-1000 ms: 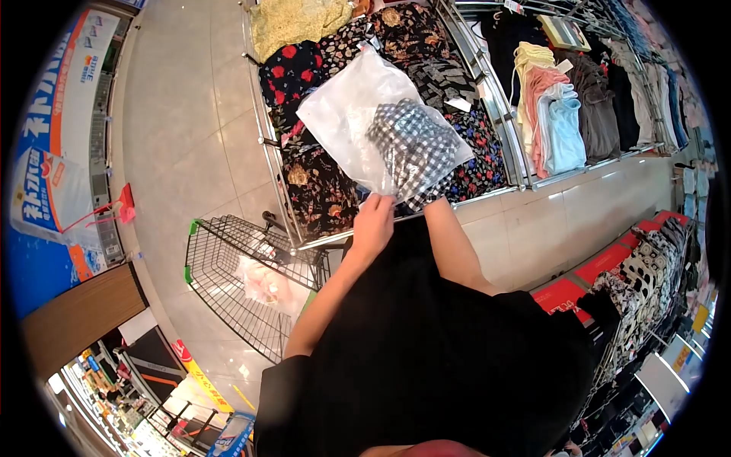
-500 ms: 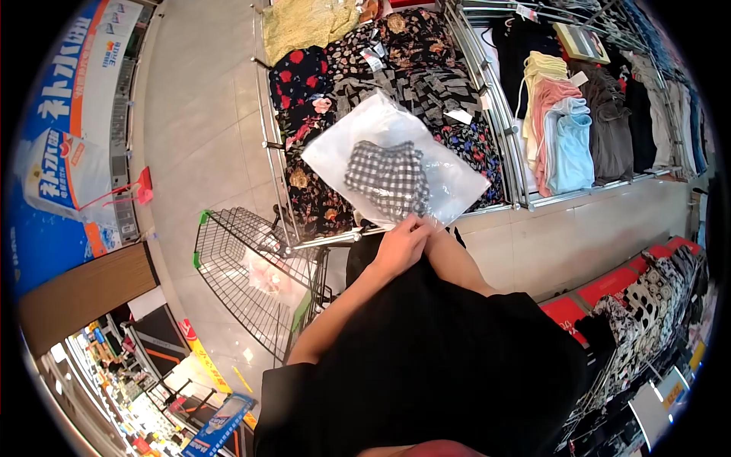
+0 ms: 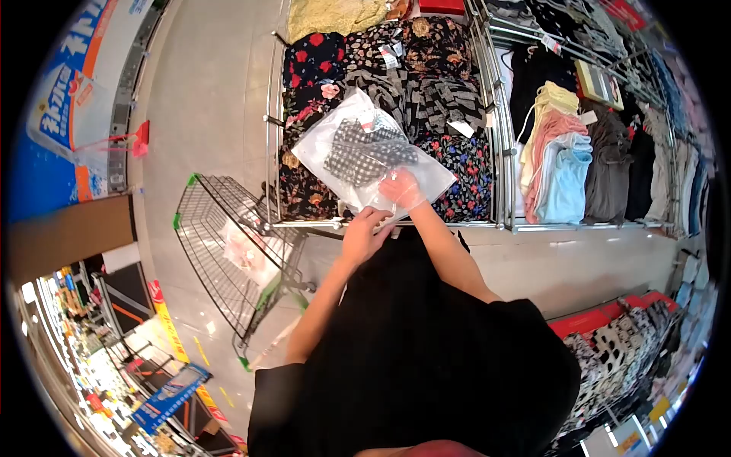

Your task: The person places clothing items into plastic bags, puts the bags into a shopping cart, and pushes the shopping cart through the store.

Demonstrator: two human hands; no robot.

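Observation:
A clear plastic bag (image 3: 430,179) lies across the stacked clothes on the rack, with a black-and-white gingham garment (image 3: 354,164) folded inside. My left hand (image 3: 368,231) is closed on the bag's near edge, fingers pinching the plastic. My right hand (image 3: 401,189) has gone in at the bag's near end and shows through the plastic. It lies against the lower right part of the garment. The film blurs its fingers, so I cannot tell whether they grip the cloth.
Floral folded clothes (image 3: 312,57) fill the metal rack (image 3: 493,114) beneath the bag. More folded trousers (image 3: 563,183) sit to the right. A wire shopping cart (image 3: 228,251) stands at my left with a plastic-wrapped pinkish item in it. Patterned clothes (image 3: 620,358) hang at lower right.
My right hand has moved from the bag's near edge up into the bag. My left hand has shifted slightly left along the edge. The garment looks more rumpled.

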